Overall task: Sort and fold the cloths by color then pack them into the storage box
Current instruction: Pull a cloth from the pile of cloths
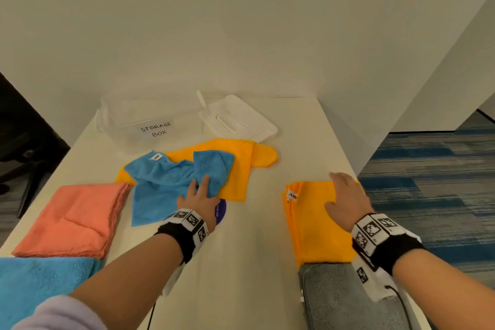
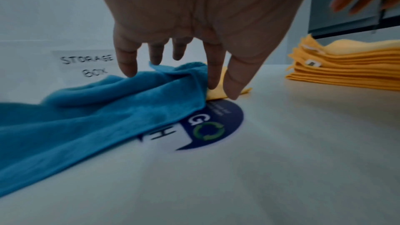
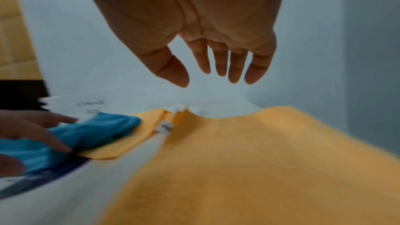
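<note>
White table [image 1: 241,262] carries everything; positions given relative to the clear storage box [image 1: 150,120], which stands open at the far edge, handwritten label facing the person. Its white lid [image 1: 238,122] lies flat just right of the box. Directly in front of the box: a loose orange cloth [image 1: 235,166] spread out, with a crumpled blue cloth [image 1: 160,187] lying across its left part. Well in front of the box and to the left, a folded salmon-pink stack [image 1: 72,220]; nearer still, a folded blue stack [image 1: 40,281] at the near-left corner. In front of the box and far right, a folded orange stack [image 1: 316,222], with a grey folded cloth [image 1: 337,300] on its near side. Left arm reaches forward, palm down; left hand [image 1: 199,202] has fingers spread and slightly bent, fingertips [image 2: 128,69] pressing the blue cloth, nothing gripped, a round dark-blue sticker [image 2: 207,126] under the palm. Right arm is extended, right hand [image 1: 347,199] palm down over the far end of the orange stack; the wrist view shows the fingers [image 3: 238,67] relaxed and apart, raised just off the fabric, holding nothing.
</note>
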The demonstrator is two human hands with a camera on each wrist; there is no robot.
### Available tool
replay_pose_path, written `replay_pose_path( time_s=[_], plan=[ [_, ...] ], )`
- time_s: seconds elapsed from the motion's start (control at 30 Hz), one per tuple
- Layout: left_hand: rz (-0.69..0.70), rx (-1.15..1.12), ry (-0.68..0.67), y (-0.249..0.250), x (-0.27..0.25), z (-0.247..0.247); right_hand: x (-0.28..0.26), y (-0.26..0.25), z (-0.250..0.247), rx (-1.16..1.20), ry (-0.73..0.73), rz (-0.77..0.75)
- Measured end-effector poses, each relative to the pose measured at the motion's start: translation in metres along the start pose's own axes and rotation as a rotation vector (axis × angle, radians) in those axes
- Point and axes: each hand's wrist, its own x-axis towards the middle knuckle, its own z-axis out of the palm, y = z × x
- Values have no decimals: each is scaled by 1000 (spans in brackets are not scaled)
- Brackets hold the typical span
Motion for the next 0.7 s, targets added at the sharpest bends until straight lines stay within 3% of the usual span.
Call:
replay_pose_path(
  time_s=[0.1,0.23,0.5,0.7],
  plan=[
    [-33,-76,-57,-14,-2,3,-3,-55,18,28,-32,-168],
    [48,-216,-70,-22,-2,11,-3,-126,48,42,-112,-311],
    [320,-530,257,-35,-27,-4,-8,-204,76,-202,-156,-528],
    [352,-716,473,-75,-53,-24,-6,-206,53,-165,-101,-641]
  ],
)
